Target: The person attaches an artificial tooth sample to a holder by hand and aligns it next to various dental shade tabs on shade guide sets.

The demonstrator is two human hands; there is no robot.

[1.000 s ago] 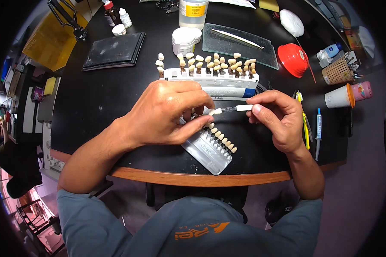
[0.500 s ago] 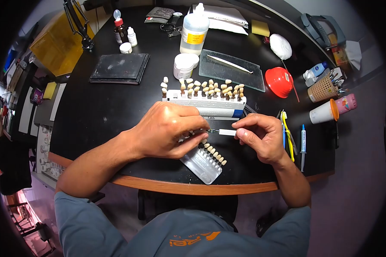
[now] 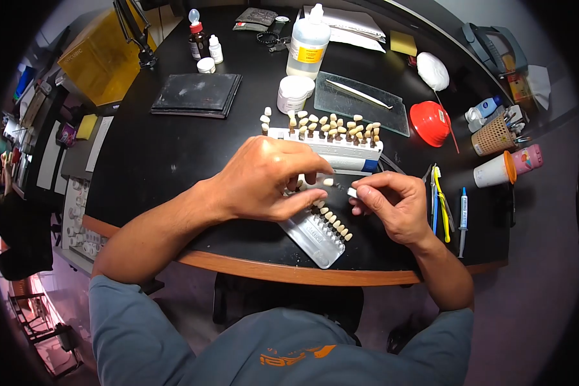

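My right hand (image 3: 395,204) pinches the white handle (image 3: 352,192) of a shade tab, whose tooth-shaped tip (image 3: 329,182) points left. That tip lies between the parted thumb and fingers of my left hand (image 3: 273,177), with gaps on both sides. Under my left hand lies a clear tray marked "classical" (image 3: 320,249), with a slanting row of tooth tabs (image 3: 331,220) along its upper side. Behind the hands stands a white shade guide holder (image 3: 347,154) with many tooth-shaped tabs upright in it; my left hand hides part of its front.
Behind the holder are white jars (image 3: 292,95), a bottle (image 3: 309,48), and a glass slab (image 3: 365,106) with a white instrument. A red bowl (image 3: 430,123), a cup (image 3: 493,172), brushes (image 3: 441,206) and a syringe (image 3: 463,222) stand or lie rightward. A black case (image 3: 197,94) lies left.
My left thumb and fingers have parted around the tab's tip. The white handle has turned and shows shorter in my right hand. The view has shifted, first showing more of the table's back.
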